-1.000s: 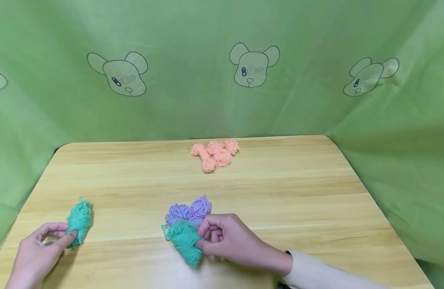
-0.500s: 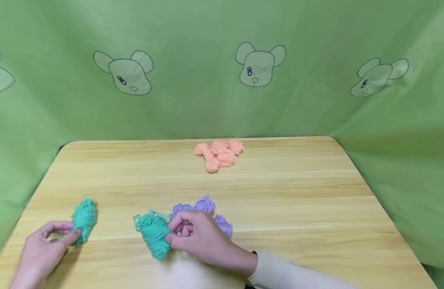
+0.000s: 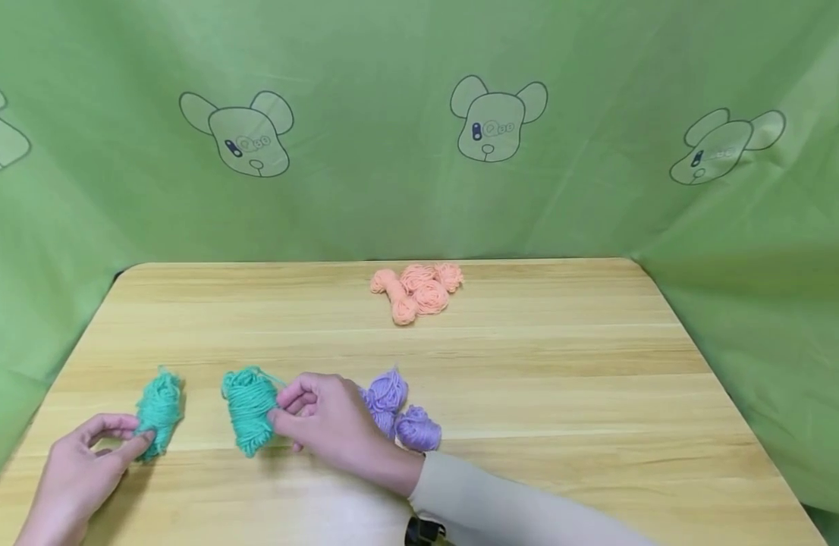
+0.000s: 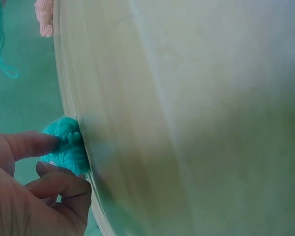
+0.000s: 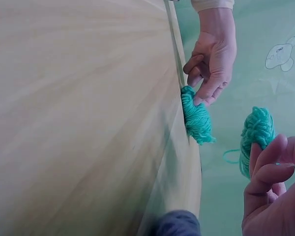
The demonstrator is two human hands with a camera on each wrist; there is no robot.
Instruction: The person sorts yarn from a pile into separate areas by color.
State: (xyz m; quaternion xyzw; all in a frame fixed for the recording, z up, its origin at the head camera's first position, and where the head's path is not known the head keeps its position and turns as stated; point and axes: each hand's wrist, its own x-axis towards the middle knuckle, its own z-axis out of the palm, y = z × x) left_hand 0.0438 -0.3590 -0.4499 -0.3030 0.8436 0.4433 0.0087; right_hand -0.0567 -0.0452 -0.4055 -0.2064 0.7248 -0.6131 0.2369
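Observation:
On the table's left side my left hand pinches a small teal yarn skein between thumb and fingers. The left wrist view shows that skein at the thumb and fingertips. To its right, my right hand pinches a second teal yarn skein by its right side, a loose strand trailing from the top. In the right wrist view this second skein is held up off the tabletop. Purple yarn skeins lie just beyond the right hand, partly hidden by it.
A cluster of peach yarn skeins lies near the back edge of the wooden table. Green cloth with printed bear heads hangs around the back and sides.
My right hand has carried its teal skein left, away from the purple skeins and toward the other teal one. The left hand has hardly moved, while the head view has shifted slightly.

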